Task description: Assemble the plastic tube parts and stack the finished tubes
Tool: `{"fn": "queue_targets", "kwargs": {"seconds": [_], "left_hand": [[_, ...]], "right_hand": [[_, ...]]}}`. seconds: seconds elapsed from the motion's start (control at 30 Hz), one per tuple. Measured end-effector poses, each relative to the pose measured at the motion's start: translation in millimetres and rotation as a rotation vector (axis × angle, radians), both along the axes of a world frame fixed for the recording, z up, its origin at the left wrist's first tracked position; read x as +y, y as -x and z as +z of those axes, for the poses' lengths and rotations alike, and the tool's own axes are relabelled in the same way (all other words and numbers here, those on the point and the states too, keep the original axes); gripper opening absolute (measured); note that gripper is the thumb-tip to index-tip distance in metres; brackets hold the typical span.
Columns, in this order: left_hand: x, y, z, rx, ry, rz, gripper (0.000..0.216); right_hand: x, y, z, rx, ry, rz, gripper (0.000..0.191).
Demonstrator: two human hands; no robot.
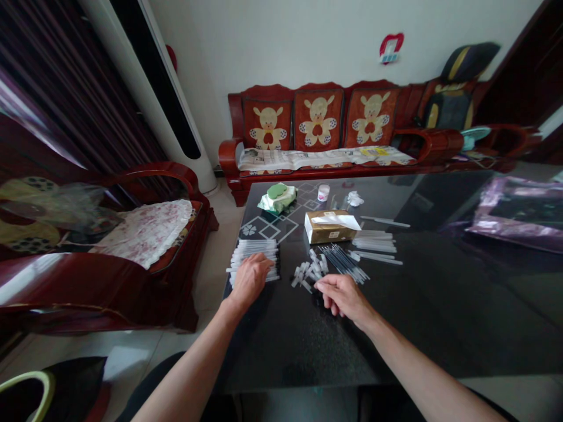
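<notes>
from here i see left hand [250, 276] over the white tubes [254, 247], right hand [346, 296] curled by the caps [301, 273] on the worktop [422, 316], can't tell either grip; caps look light, stiff, slick, pinch mid-length.

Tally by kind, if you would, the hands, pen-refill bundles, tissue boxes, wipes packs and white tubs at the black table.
Hands, left hand and right hand: 2
Pen-refill bundle: 1
Tissue box: 1
Wipes pack: 1
White tub: 1
Total: 6
</notes>
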State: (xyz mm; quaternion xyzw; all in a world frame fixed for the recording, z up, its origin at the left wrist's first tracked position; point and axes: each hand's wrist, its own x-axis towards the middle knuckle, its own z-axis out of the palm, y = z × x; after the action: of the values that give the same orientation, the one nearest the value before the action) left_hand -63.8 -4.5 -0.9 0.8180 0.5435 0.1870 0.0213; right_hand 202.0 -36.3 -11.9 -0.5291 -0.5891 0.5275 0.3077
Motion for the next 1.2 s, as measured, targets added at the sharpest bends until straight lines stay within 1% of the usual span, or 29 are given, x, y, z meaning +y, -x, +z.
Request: {"fn": "queue_targets", "kwargs": {"seconds": [0.2, 0.3, 0.5, 0.67, 0.77, 0.83, 0.87, 0.93, 0.97, 1.0, 1.07, 1.1, 1.2], "left_hand": [[2.4, -5.1, -9.1, 0.096, -0.001, 0.008, 0.025], [3.2, -3.5, -9.2, 0.082, -0.009, 0.015, 0.025], [1.4, -2.2, -7.2, 0.069, -0.013, -0.024, 0.025], [1.7, -2.3, -9.4, 0.06, -0.013, -0.037, 0.025], [3.0, -1.3, -8.7, 0.051, -0.015, -0.05, 0.023], [2.9, -2.4, -7.1, 0.022, -0.022, -0.055, 0.023], [2.1, -4.3, -6.3, -0.006, -0.031, -0.057, 0.023], [-2.2, -12.0, -5.8, -0.091, -0.052, -0.062, 0.024], [-5.9, -17.9, -6.4, -0.142, -0.056, -0.075, 0.024], [-10.5, -25.0, -7.4, -0.199, -0.06, -0.086, 0.025], [-21.7, -41.3, -10.5, -0.268, -0.023, -0.164, 0.025], [-27.5, -49.5, -12.2, -0.265, 0.005, -0.216, 0.026], [-41.5, -69.1, -15.9, -0.231, 0.056, -0.34, 0.025]], "right_hand": [[-0.5, -2.5, 1.5, 0.006, -0.001, -0.001, 0.034], [0.2, -4.2, 1.1, -0.004, 0.001, 0.0, 0.034], [0.9, -6.9, 1.6, -0.002, -0.009, -0.008, 0.032], [3.1, -8.7, -1.1, -0.011, -0.026, -0.014, 0.031], [11.2, -18.9, -1.5, -0.058, -0.047, -0.037, 0.03], [20.9, -35.6, 0.9, -0.153, -0.095, -0.087, 0.028], [26.5, -46.9, 2.8, -0.229, -0.135, -0.135, 0.026], [37.3, -72.7, 6.5, -0.453, -0.234, -0.241, 0.023], [41.8, -85.3, 7.7, -0.588, -0.291, -0.272, 0.021], [45.3, -96.5, 8.2, -0.722, -0.314, -0.295, 0.019], [49.1, -112.0, 6.3, -0.91, -0.296, -0.283, 0.016], [49.5, -115.9, 4.4, -0.965, -0.271, -0.266, 0.014], [47.2, -115.2, -2.7, -1.034, -0.22, -0.206, 0.013]]}}
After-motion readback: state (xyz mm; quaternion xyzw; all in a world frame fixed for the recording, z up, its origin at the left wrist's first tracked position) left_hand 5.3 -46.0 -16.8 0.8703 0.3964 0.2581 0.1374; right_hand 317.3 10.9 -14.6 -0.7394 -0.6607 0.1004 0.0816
